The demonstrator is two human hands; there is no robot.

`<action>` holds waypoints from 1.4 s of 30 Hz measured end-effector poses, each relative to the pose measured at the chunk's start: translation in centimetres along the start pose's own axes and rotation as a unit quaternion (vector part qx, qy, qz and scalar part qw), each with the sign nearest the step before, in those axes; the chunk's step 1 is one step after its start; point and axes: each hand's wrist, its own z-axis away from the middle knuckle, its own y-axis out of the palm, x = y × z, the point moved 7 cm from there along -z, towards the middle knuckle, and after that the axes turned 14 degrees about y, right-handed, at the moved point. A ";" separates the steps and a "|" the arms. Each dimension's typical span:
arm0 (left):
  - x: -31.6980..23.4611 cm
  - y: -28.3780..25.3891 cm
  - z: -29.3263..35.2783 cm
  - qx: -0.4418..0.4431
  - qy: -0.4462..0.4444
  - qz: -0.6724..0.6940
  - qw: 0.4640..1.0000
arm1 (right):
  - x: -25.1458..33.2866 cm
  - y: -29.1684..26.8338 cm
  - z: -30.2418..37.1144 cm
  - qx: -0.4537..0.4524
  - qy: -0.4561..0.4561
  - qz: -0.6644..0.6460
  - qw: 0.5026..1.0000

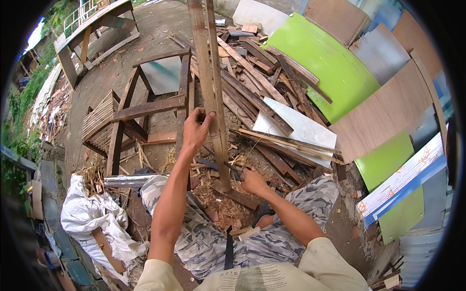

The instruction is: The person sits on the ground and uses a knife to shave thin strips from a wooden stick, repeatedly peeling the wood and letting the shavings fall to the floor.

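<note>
Outdoor yard, bare dirt ground (104,82) littered with offcuts and shavings; you sit low, knees in camouflage trousers (286,228) spread either side of the work

Item 1: bamboo pole (209,82), long and pale, standing nearly upright between your knees, its foot resting on a short wooden block (238,196) on the ground. A dark seam runs down its length, so it appears already split part of the way; whether the split reaches the foot cannot be told

Item 2: left hand (196,127), fingers clenched around the pole at mid height, steadying it

Item 3: right hand (253,182), closed on a dark handle, apparently a blade (232,169) set against the pole low down near the block; the tool itself is mostly hidden

Item 4: shavings (218,206), pale, heaped around the block. Judged from these, a good deal of cutting is done, while the pole remains whole in your grip, so the splitting looks unfinished

Item 5: wooden stool frame (150,106), dark, just left of the pole

Item 6: white sack (87,216), crumpled, by your left knee

Item 7: scrap timber pile (262,72) and 2 green panels (330,68), beyond and to the right
</note>
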 end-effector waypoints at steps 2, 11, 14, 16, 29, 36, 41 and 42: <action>1.2 -0.7 -0.1 -0.016 0.001 -0.010 1.000 | 0.0 0.8 -0.1 -0.012 0.013 -0.026 1.000; 2.3 -0.7 0.0 -0.042 0.022 -0.049 0.998 | -1.3 1.8 -0.2 -0.058 -0.002 -0.040 0.998; 1.1 0.7 0.2 -0.027 0.015 -0.091 0.995 | -3.1 2.2 -1.1 -0.122 -0.020 0.076 0.989; 2.7 1.2 1.7 -0.003 -0.012 -0.170 0.985 | -8.3 2.3 -1.7 -0.105 0.001 0.109 0.989; 1.9 0.5 1.9 -0.078 0.005 -0.005 0.997 | -19.4 -0.8 -0.3 -0.174 0.215 -0.143 0.950; 2.3 -0.9 2.6 -0.158 -0.026 0.024 0.987 | -20.5 1.6 -1.4 -0.135 0.227 -0.305 0.915; 0.7 -2.1 2.5 -0.213 0.008 0.032 0.976 | -16.5 0.8 -0.2 -0.171 0.148 -0.164 0.960; 0.3 -2.4 2.6 -0.235 0.018 0.026 0.972 | -15.2 0.7 0.0 -0.187 0.095 -0.147 0.967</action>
